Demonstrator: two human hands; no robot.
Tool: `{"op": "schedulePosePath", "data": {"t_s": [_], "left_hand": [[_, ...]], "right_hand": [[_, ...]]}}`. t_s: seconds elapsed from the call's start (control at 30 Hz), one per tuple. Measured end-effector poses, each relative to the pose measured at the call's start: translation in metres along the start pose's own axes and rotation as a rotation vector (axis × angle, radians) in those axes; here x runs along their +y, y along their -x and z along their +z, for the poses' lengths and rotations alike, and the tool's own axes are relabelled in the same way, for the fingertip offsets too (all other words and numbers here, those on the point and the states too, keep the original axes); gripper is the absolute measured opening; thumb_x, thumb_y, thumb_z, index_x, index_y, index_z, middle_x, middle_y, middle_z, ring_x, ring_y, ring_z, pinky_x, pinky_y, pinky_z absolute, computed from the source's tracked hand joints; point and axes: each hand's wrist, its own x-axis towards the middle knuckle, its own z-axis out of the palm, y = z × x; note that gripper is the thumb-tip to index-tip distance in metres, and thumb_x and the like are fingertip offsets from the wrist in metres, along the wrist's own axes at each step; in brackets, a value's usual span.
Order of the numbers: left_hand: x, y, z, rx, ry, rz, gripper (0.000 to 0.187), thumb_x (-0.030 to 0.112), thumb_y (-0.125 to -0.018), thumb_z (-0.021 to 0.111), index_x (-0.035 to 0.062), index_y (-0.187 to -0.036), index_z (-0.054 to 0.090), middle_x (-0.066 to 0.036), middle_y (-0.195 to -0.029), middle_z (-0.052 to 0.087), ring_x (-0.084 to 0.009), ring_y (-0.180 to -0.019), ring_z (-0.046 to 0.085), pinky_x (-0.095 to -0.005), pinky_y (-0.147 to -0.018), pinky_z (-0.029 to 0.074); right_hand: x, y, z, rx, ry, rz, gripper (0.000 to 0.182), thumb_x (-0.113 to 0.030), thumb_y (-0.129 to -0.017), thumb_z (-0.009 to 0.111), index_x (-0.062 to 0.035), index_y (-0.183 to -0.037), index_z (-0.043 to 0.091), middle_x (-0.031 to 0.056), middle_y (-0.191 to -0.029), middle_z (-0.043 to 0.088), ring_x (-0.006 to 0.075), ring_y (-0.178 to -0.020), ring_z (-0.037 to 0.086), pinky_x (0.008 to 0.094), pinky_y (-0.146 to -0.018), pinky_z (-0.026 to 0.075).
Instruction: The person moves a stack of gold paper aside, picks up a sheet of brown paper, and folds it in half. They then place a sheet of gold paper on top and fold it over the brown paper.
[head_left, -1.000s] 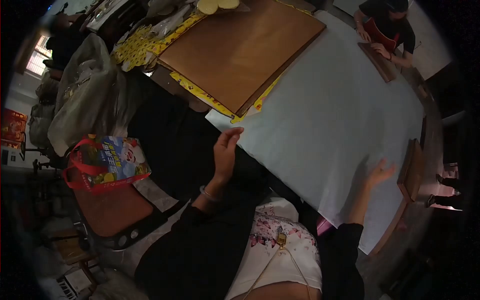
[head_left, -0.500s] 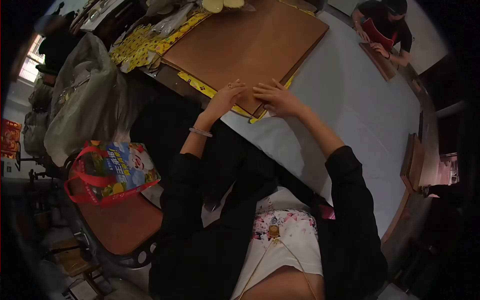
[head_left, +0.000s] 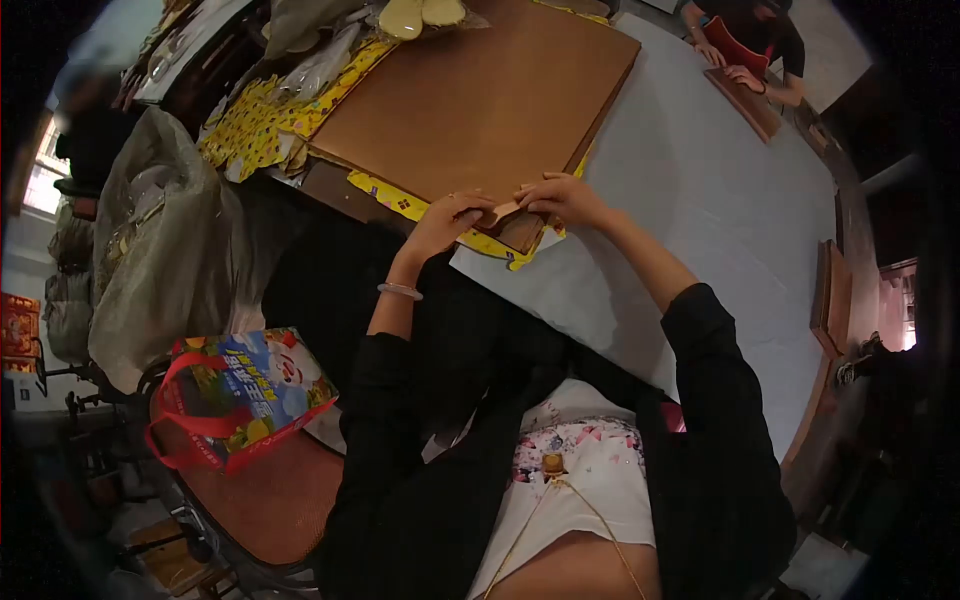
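A stack of large brown sheets [head_left: 480, 110] lies on the table with its near corner between my hands. My left hand [head_left: 450, 222] pinches the top sheet's near edge, left of the corner. On the other side, my right hand [head_left: 567, 198] has its fingers closed on the same sheet. Between them the edge is bent up, and the brown layer below shows at the corner. Yellow patterned material [head_left: 392, 200] sticks out beneath the stack.
A white surface [head_left: 690, 230] covers the table's right side. Yellow patterned pieces [head_left: 255, 125] and pale oval pads [head_left: 405, 18] lie at the far left. A printed bag [head_left: 255, 390] sits on a chair at left, beside a large sack [head_left: 160, 250]. Across the table, a co-worker [head_left: 750, 50] handles a brown strip.
Both hands lay on the sheet with fingers stretched out; now their fingers are closed at its near edge. The sheet's corner has been bent upward. The whole view has shifted slightly.
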Motion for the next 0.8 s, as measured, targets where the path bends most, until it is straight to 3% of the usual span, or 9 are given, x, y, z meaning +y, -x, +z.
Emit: {"op": "schedulePosePath", "data": {"t_s": [0.03,0.1,0.2,0.3,0.43,0.5,0.6,0.7,0.8], "left_hand": [[0.001,0.002,-0.001,0.01,0.086,-0.064,0.021,0.008,-0.084,0.058,0.0013,-0.104,0.063,-0.012,-0.108,0.063,-0.0271,-0.111,0.053,-0.0343,-0.092,0.042],[0.0,0.004,-0.002,0.014,0.173,-0.126,0.022,0.009,-0.084,0.058,0.0015,-0.104,0.063,-0.011,-0.108,0.063,-0.026,-0.11,0.054,-0.0336,-0.092,0.042],[-0.003,0.005,-0.007,0.003,0.291,-0.131,0.023,0.011,-0.084,0.06,0.0021,-0.106,0.063,-0.011,-0.109,0.062,-0.0238,-0.108,0.053,-0.0322,-0.091,0.042],[-0.004,0.004,-0.007,-0.063,0.182,-0.079,0.024,0.011,-0.084,0.061,0.0017,-0.106,0.062,-0.01,-0.108,0.063,-0.0231,-0.107,0.055,-0.0312,-0.09,0.043],[-0.02,0.006,0.005,0.09,0.19,-0.119,0.022,0.009,-0.084,0.061,0.0004,-0.104,0.061,-0.01,-0.106,0.063,-0.0227,-0.1,0.058,-0.0308,-0.086,0.045],[-0.015,0.005,0.012,0.229,0.107,-0.065,0.02,0.008,-0.085,0.06,-0.0007,-0.102,0.061,-0.011,-0.105,0.063,-0.0224,-0.094,0.06,-0.0286,-0.081,0.047],[-0.017,0.006,0.015,0.216,0.267,-0.263,0.019,0.009,-0.086,0.059,-0.0014,-0.101,0.06,-0.012,-0.101,0.063,-0.0215,-0.092,0.06,-0.0271,-0.079,0.047],[-0.013,0.006,0.01,0.175,0.106,-0.215,0.019,0.01,-0.087,0.058,-0.0022,-0.101,0.059,-0.013,-0.096,0.063,-0.019,-0.088,0.06,-0.0274,-0.075,0.047],[-0.016,0.005,0.016,0.263,0.228,-0.229,0.019,0.012,-0.088,0.057,-0.0029,-0.1,0.058,-0.012,-0.089,0.062,-0.0156,-0.08,0.059,-0.0275,-0.07,0.047]], "right_hand": [[0.0,-0.001,0.0,0.005,0.0,0.004,0.021,-0.018,-0.084,0.062,-0.0142,-0.104,0.067,-0.0015,-0.115,0.062,0.0171,-0.115,0.053,0.0448,-0.106,0.027],[0.003,-0.002,0.0,0.046,-0.069,0.018,0.019,-0.019,-0.084,0.062,-0.0122,-0.1,0.068,0.0035,-0.11,0.065,0.0195,-0.1,0.058,0.0338,-0.092,0.04],[0.007,-0.003,0.004,0.089,-0.122,0.041,0.019,-0.02,-0.082,0.064,-0.0107,-0.098,0.069,0.0047,-0.109,0.065,0.0194,-0.093,0.059,0.0309,-0.083,0.045],[0.008,-0.003,0.003,0.085,-0.12,-0.004,0.022,-0.021,-0.081,0.065,-0.0105,-0.101,0.068,0.0062,-0.107,0.065,0.02,-0.094,0.059,0.0319,-0.082,0.046],[-0.014,0.0,0.0,0.095,-0.167,0.135,0.029,-0.017,-0.077,0.068,-0.0109,-0.106,0.065,0.0082,-0.117,0.061,0.022,-0.096,0.059,0.0324,-0.084,0.046],[-0.023,0.002,0.007,0.387,-0.212,-0.026,0.035,-0.005,-0.074,0.069,-0.0073,-0.107,0.061,0.0089,-0.131,0.049,0.0223,-0.113,0.052,0.0361,-0.094,0.041],[-0.023,0.006,0.003,0.38,0.018,-0.159,0.046,-0.003,-0.07,0.07,-0.0099,-0.113,0.056,0.0104,-0.138,0.04,0.0276,-0.115,0.049,0.0373,-0.095,0.041],[-0.02,0.008,-0.001,0.321,0.154,-0.231,0.045,-0.003,-0.069,0.07,-0.0112,-0.112,0.057,0.0115,-0.138,0.039,0.0309,-0.115,0.049,0.0378,-0.095,0.041],[-0.026,0.009,0.002,0.388,0.085,-0.177,0.041,-0.006,-0.07,0.071,-0.0127,-0.108,0.06,0.0131,-0.14,0.036,0.0305,-0.117,0.047,0.0401,-0.096,0.04]]}}
